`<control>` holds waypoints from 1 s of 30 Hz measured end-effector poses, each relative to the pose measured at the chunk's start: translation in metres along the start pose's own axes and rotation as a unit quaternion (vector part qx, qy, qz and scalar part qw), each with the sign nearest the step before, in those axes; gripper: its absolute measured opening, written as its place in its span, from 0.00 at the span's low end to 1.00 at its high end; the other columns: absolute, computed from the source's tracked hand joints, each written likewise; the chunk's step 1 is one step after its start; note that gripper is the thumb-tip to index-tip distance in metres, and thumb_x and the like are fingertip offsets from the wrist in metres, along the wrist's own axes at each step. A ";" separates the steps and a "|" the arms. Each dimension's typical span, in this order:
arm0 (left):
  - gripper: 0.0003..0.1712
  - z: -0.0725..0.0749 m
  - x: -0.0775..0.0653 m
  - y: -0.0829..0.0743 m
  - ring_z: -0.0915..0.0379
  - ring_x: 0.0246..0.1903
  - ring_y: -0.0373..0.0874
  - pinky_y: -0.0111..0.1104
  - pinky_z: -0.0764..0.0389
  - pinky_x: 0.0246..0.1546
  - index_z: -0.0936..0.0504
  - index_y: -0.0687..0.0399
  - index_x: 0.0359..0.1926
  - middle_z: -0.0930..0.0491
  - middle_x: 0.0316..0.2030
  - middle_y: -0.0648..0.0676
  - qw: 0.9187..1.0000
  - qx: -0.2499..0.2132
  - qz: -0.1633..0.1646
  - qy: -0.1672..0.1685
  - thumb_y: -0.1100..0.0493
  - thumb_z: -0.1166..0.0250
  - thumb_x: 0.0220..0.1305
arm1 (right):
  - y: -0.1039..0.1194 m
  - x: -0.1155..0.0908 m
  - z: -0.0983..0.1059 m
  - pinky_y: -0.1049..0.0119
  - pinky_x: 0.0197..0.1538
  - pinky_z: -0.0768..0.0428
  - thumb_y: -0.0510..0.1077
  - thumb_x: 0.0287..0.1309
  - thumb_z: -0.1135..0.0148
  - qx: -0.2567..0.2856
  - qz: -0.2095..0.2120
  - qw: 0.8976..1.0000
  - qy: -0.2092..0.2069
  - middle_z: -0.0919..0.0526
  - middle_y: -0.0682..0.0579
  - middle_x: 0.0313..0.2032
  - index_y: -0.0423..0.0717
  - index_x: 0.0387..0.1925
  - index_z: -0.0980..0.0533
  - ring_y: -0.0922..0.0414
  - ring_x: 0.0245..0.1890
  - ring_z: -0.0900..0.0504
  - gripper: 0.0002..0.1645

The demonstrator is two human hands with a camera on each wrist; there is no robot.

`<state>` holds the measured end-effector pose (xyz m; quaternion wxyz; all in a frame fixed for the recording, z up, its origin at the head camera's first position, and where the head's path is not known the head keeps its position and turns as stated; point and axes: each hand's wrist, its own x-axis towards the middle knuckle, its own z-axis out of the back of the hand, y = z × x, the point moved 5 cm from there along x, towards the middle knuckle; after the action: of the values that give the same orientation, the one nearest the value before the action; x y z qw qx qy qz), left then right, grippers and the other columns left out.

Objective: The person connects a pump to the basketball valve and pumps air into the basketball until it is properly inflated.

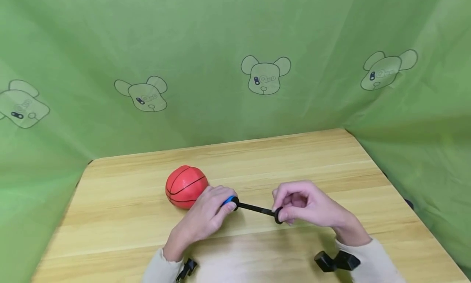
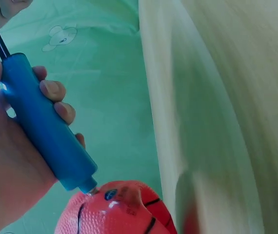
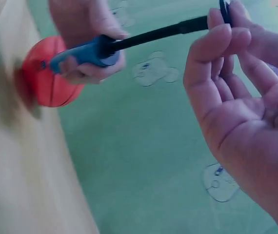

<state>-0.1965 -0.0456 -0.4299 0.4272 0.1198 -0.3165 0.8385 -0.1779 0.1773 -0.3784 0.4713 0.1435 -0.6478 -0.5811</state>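
A small red basketball with black lines rests on the wooden table, its surface dented near the valve in the left wrist view. My left hand grips the blue barrel of a hand pump, whose tip meets the ball. From the barrel's other end the black plunger rod is drawn out to the right. The black round handle at its end is pinched between the thumb and fingers of my right hand. How deep the needle sits in the ball cannot be seen.
Green cloth printed with bear heads hangs behind and beside the wooden table. Black camera mounts sit at both wrists, over light sleeves.
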 end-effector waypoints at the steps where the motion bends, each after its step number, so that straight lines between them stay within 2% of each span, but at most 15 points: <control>1: 0.14 0.000 0.000 -0.001 0.36 0.29 0.34 0.33 0.35 0.37 0.31 0.42 0.32 0.34 0.26 0.40 1.000 0.005 0.002 0.000 0.50 0.50 0.80 | -0.005 0.000 0.000 0.66 0.21 0.24 0.19 0.59 0.40 -0.006 -0.010 1.000 -0.007 0.22 0.40 0.29 0.35 0.42 0.22 0.49 0.19 0.27 0.14; 5: 0.14 -0.003 0.000 -0.006 0.36 0.28 0.35 0.35 0.34 0.39 0.29 0.42 0.33 0.34 0.26 0.40 0.999 0.031 0.013 -0.001 0.49 0.50 0.80 | -0.034 0.005 -0.005 0.68 0.24 0.21 0.24 0.62 0.37 -0.028 -0.050 0.998 -0.034 0.19 0.40 0.29 0.37 0.39 0.22 0.52 0.21 0.23 0.09; 9: 0.15 -0.009 -0.001 -0.008 0.34 0.31 0.35 0.37 0.34 0.43 0.28 0.43 0.34 0.32 0.28 0.40 0.999 0.050 0.018 0.012 0.48 0.51 0.81 | -0.063 0.011 -0.012 0.66 0.26 0.20 0.28 0.64 0.36 -0.034 -0.056 0.996 -0.053 0.18 0.39 0.30 0.36 0.39 0.23 0.54 0.23 0.22 0.04; 12: 0.15 -0.013 -0.001 -0.009 0.34 0.32 0.34 0.36 0.34 0.44 0.27 0.42 0.34 0.32 0.29 0.39 0.998 0.052 0.010 0.018 0.47 0.53 0.81 | -0.072 0.013 -0.015 0.64 0.26 0.19 0.29 0.64 0.36 -0.041 -0.055 0.996 -0.061 0.18 0.40 0.31 0.36 0.39 0.23 0.56 0.24 0.22 0.04; 15: 0.15 -0.012 0.001 -0.008 0.35 0.31 0.33 0.34 0.34 0.42 0.28 0.42 0.34 0.33 0.28 0.39 0.999 0.043 -0.005 0.014 0.48 0.53 0.81 | -0.065 0.014 -0.014 0.63 0.27 0.18 0.30 0.64 0.36 -0.051 -0.077 0.994 -0.061 0.17 0.42 0.32 0.39 0.40 0.21 0.59 0.25 0.21 0.05; 19: 0.13 -0.007 0.003 -0.006 0.35 0.31 0.33 0.33 0.33 0.39 0.28 0.41 0.34 0.33 0.28 0.39 1.000 0.026 -0.016 0.003 0.50 0.52 0.80 | -0.039 0.010 -0.008 0.66 0.26 0.19 0.29 0.63 0.35 -0.063 -0.094 0.993 -0.044 0.17 0.45 0.32 0.43 0.40 0.20 0.60 0.26 0.21 0.09; 20: 0.14 -0.004 0.003 -0.005 0.35 0.30 0.33 0.33 0.34 0.39 0.29 0.41 0.33 0.33 0.27 0.39 1.000 0.022 -0.015 0.001 0.50 0.51 0.80 | -0.032 0.009 -0.006 0.67 0.26 0.20 0.27 0.62 0.35 -0.061 -0.087 0.994 -0.039 0.17 0.45 0.32 0.43 0.40 0.20 0.60 0.25 0.21 0.10; 23: 0.14 0.001 0.003 -0.001 0.36 0.30 0.33 0.33 0.34 0.38 0.30 0.42 0.32 0.34 0.26 0.40 1.000 0.017 -0.011 -0.003 0.50 0.51 0.80 | -0.010 0.003 0.000 0.67 0.22 0.23 0.21 0.59 0.38 -0.042 -0.032 0.999 -0.012 0.21 0.43 0.31 0.38 0.42 0.22 0.55 0.22 0.25 0.14; 26: 0.14 0.003 0.003 0.001 0.36 0.29 0.33 0.33 0.34 0.38 0.31 0.42 0.32 0.35 0.26 0.40 1.000 0.014 -0.005 -0.004 0.51 0.51 0.80 | 0.003 -0.001 0.003 0.64 0.20 0.25 0.17 0.58 0.41 -0.018 0.009 1.000 0.007 0.24 0.41 0.31 0.34 0.44 0.23 0.51 0.22 0.27 0.17; 28: 0.14 0.004 0.002 0.002 0.36 0.29 0.33 0.33 0.34 0.39 0.31 0.42 0.32 0.34 0.26 0.40 1.000 0.016 -0.001 -0.006 0.51 0.51 0.79 | 0.002 -0.001 0.003 0.65 0.21 0.25 0.18 0.58 0.40 -0.018 0.007 1.000 0.006 0.24 0.41 0.31 0.34 0.44 0.23 0.51 0.22 0.27 0.16; 30: 0.13 0.004 0.000 0.002 0.35 0.29 0.34 0.34 0.35 0.39 0.30 0.42 0.33 0.33 0.26 0.40 1.000 0.018 0.005 -0.008 0.51 0.50 0.79 | -0.008 0.002 0.000 0.66 0.22 0.23 0.19 0.59 0.39 -0.024 -0.014 1.000 -0.005 0.23 0.41 0.31 0.36 0.43 0.22 0.52 0.22 0.25 0.15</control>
<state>-0.1986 -0.0492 -0.4276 0.4180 0.1321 -0.3054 0.8453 -0.1820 0.1737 -0.3843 0.4628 0.1380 -0.6340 -0.6040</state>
